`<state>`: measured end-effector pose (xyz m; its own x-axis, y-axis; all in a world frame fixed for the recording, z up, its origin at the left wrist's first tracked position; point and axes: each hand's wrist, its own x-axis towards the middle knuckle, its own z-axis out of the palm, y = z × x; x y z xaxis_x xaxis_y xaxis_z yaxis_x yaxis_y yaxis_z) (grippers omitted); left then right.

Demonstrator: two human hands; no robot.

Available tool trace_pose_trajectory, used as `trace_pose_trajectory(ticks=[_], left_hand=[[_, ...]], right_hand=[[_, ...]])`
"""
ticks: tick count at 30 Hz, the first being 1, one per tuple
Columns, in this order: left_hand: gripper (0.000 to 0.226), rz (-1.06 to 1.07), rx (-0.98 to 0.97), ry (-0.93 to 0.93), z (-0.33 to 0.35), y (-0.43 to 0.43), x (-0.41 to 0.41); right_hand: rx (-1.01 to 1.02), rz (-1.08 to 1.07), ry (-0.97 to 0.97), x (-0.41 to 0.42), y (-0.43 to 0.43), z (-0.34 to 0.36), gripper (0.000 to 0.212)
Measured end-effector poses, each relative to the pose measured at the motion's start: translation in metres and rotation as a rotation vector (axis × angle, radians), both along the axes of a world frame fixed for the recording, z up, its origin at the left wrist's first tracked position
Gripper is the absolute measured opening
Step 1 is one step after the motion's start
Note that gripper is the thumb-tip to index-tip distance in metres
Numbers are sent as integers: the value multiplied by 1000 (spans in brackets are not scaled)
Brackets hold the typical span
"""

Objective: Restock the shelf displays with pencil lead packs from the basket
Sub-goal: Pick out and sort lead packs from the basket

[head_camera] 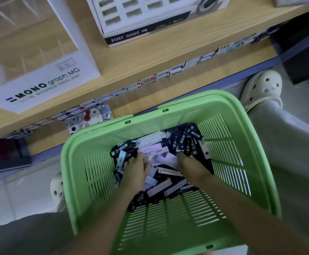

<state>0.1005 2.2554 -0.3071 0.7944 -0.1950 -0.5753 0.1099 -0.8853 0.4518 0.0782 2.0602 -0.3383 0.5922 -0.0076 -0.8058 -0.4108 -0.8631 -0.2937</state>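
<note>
Two bare forearms reach down into a green plastic basket with slotted walls (72, 172), which sits between the person's grey trouser legs (288, 144). A loose heap of slim pencil lead packs (168, 186), dark blue, black, white and pale lilac, covers the basket's bottom.

The left hand (137, 170) lies on the heap's left side with its fingers (130, 161) curled down among the packs; blur makes it impossible to tell whether they pinch one. The right hand (190, 166) lies just beside it, its fingers sunk into the packs and hidden, so I cannot tell how they are set.

Cream perforated clogs show on either side of the basket, one on the left (57, 188) and one at the far right (262, 87).

Beyond the basket, a low shelf holds a row of small boxes (150, 80) and a cartoon-printed case (93, 116).

Above it, on the wooden shelf board (150, 57), stand a white display tray printed "MONO graph MG" (45, 80) and a white slotted display tray marked "S1357 HB" (142, 32).
</note>
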Motion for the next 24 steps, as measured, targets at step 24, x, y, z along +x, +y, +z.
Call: trace_pose_trajectory(ticks=[24], left_hand=[[24,983,-446,370,27,-6,26]], right_hand=[[116,-293,-187,48,0,9,70]])
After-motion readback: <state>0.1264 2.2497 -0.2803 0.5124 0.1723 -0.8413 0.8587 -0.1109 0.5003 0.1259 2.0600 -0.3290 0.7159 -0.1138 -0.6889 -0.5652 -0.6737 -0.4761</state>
